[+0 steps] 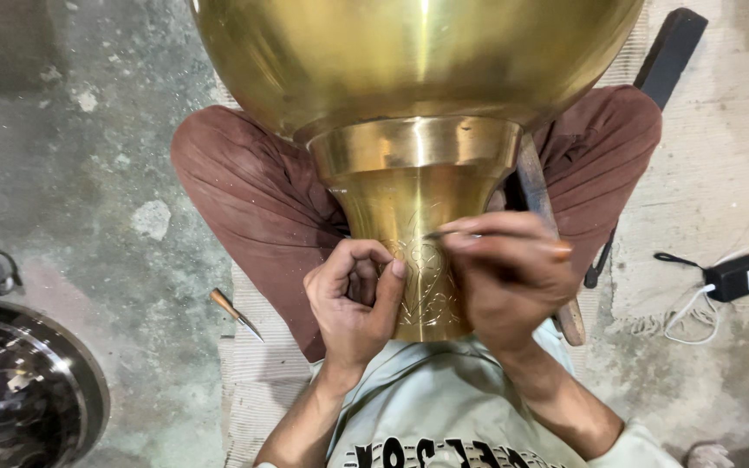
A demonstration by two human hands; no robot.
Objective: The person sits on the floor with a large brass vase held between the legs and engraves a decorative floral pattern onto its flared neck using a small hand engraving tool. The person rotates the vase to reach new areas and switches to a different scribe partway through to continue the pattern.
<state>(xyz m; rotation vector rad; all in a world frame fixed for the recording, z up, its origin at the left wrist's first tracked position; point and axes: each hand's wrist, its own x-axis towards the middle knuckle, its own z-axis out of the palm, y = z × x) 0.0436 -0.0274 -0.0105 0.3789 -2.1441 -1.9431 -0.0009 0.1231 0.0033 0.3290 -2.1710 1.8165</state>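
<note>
Down on the floor (71,173) we sit cross-legged on a woven mat (257,381), a big brass vessel (413,95) lying across our lap with its flared foot (409,217) pointing at us. Bowl fills the top of the view; foot rests between the knees, against the pale shirt.

Left hand (353,299): curled into a loose fist, thumb and fingers pressed on the left side of the foot, steadying it. Nothing seen inside the fist.

Right hand (504,273): fingers bunched together, pinching a thin metal graver (444,233); its tip lies on the foot's surface, just above an engraved leafy pattern (426,286) already cut into the brass.

A wooden handle (548,243) runs under the right hand, beside the foot; we cannot tell what it belongs to.

Around us: a small wood-handled tool (236,314) lies on the mat's left edge, well apart from the hands. A shiny dark metal basin (23,390) sits lower left. A black charger (739,277) with a white cable (695,312) lies on the right. A dark bar (669,52) sits upper right.
</note>
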